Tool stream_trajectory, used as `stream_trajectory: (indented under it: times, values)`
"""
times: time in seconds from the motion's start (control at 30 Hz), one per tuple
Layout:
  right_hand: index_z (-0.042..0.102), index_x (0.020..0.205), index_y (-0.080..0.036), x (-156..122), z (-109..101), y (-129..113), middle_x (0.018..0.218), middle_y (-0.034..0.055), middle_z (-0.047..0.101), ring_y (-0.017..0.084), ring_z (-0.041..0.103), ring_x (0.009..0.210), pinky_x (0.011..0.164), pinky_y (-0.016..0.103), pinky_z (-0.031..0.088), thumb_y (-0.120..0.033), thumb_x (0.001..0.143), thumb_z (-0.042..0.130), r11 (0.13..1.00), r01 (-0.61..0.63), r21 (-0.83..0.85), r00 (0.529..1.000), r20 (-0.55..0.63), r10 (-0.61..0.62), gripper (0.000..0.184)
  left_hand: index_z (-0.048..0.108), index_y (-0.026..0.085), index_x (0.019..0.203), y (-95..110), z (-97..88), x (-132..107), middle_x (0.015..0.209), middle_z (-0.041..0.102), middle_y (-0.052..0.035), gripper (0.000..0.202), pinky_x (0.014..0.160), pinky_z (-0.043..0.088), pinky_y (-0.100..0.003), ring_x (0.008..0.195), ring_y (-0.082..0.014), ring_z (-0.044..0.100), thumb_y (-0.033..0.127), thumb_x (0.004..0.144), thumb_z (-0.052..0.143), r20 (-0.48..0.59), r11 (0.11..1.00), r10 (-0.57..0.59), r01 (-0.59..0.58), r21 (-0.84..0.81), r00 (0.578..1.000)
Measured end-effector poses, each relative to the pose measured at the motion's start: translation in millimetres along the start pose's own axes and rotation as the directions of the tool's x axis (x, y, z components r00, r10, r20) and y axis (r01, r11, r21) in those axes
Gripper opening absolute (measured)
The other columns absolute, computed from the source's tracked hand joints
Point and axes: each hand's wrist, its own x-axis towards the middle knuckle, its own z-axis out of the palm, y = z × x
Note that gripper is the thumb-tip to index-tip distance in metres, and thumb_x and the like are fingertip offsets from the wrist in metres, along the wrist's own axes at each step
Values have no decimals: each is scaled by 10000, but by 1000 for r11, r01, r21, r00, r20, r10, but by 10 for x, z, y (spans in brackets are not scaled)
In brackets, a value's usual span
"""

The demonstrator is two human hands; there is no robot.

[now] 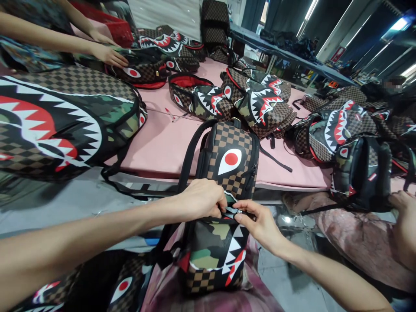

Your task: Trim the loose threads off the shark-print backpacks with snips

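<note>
A brown checkered backpack (224, 173) with a shark-mouth print, a red-and-white eye and camouflage patches lies in front of me, half over the edge of the pink table (162, 143). My left hand (203, 199) pinches the fabric at the backpack's front pocket zipper, fingers closed. Just to its right, my right hand (258, 221) pinches a small metal zipper pull (239, 211) between thumb and forefinger. Black shoulder straps (191, 147) loop up from the bag toward the table.
Several more shark-print backpacks (256, 99) lie across the pink table, and a large one (58, 121) lies at left. Another person's hands (108, 54) rest on a bag at the top left. Someone's hand (404, 225) shows at the right edge.
</note>
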Motion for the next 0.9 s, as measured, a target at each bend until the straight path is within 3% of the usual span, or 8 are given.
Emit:
stream_trajectory:
  times: [0.13, 0.23, 0.33, 0.43, 0.6, 0.8, 0.9]
  values:
    - [610, 1078, -221, -50, -125, -72, 979, 23, 682, 179, 614, 890, 796, 284, 444, -298, 828, 547, 984, 72, -162, 997, 37, -67, 269, 713, 297, 707, 22, 80, 40, 612, 657, 38, 147, 495, 247, -217, 601, -132, 588, 215, 728, 593, -63, 997, 65, -67, -36, 996]
    - [569, 1142, -217, -80, -253, -153, 942, 38, 682, 193, 617, 849, 763, 299, 429, -334, 841, 531, 929, 100, -357, 990, 126, -58, 326, 667, 228, 659, 57, 297, -4, 614, 639, 14, 185, 490, 249, -232, 578, -133, 577, 222, 785, 531, -159, 996, 78, -72, 44, 984]
    - [587, 1112, -194, -42, -366, -245, 914, 57, 684, 206, 615, 832, 732, 297, 397, -325, 855, 503, 843, 149, -517, 978, 205, -47, 300, 625, 193, 700, 92, 573, -96, 668, 626, -7, 205, 490, 289, -239, 602, -143, 571, 177, 832, 469, -342, 991, 70, -26, 131, 937]
    - [635, 1036, -207, 81, -417, -342, 839, 37, 696, 180, 624, 775, 681, 257, 370, -318, 865, 487, 818, 197, -541, 950, 311, -23, 251, 595, 190, 740, 119, 756, -192, 698, 604, -10, 187, 517, 346, -245, 654, -157, 565, 99, 826, 455, -467, 986, 51, 29, 162, 883]
    - [693, 819, -192, 284, -357, -463, 751, 52, 696, 168, 631, 721, 624, 240, 344, -339, 906, 418, 745, 268, -611, 914, 406, 5, 325, 563, 178, 901, 116, 842, -285, 777, 595, -17, 225, 530, 400, -250, 693, -163, 555, 25, 775, 456, -446, 976, 67, 34, 214, 892]
    - [694, 877, -191, 334, -277, -519, 810, 69, 706, 209, 645, 793, 655, 262, 374, -340, 884, 450, 718, 279, -638, 902, 431, 32, 285, 504, 147, 1066, 28, 981, -336, 909, 621, -67, 352, 523, 433, -250, 760, -182, 571, -2, 763, 406, -607, 949, 194, 8, 314, 770]
    - [694, 877, -184, 351, -223, -569, 815, 79, 705, 221, 646, 807, 673, 274, 388, -342, 869, 471, 715, 238, -657, 907, 413, 77, 273, 513, 151, 1058, 18, 963, -333, 901, 618, -66, 332, 533, 444, -254, 762, -184, 570, 18, 776, 400, -576, 959, 184, -18, 281, 796]
